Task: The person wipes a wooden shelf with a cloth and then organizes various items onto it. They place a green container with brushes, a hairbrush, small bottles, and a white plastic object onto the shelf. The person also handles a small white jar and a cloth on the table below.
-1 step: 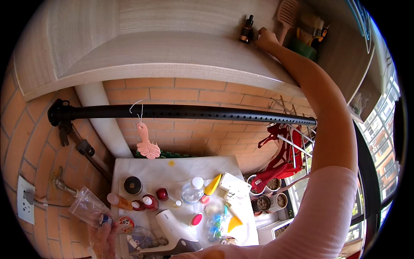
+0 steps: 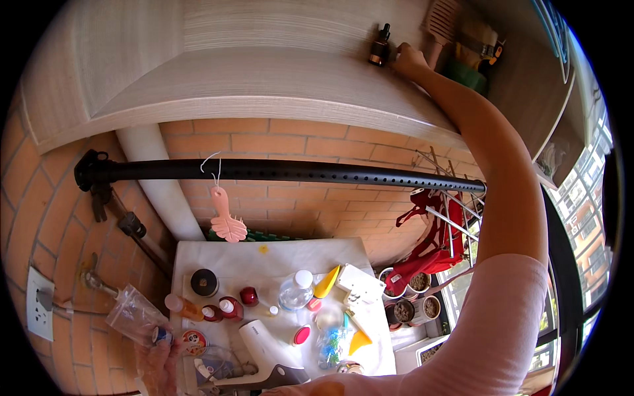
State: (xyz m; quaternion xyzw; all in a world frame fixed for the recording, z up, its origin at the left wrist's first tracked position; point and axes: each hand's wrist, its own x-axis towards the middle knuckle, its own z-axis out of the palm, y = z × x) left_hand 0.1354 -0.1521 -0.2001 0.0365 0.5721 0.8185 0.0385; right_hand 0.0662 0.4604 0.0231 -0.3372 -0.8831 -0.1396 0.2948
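Observation:
Up on the wooden shelf, my right hand is closed, its fingertips curled against the shelf. Whatever they pinch, if anything, is hidden. Just left of them stands a dark dropper bottle, and a pink hairbrush rises behind my wrist. At the lower left, my left hand is closed around a clear plastic bag. A small round dark-blue and white item shows at its fingers; whether it lies inside the bag I cannot tell.
A black bar crosses below the shelf, with a pink comb hanging from it. The white table bears a clear bottle, red bottles and a white hair dryer. A green container holds brushes; flowerpots stand right.

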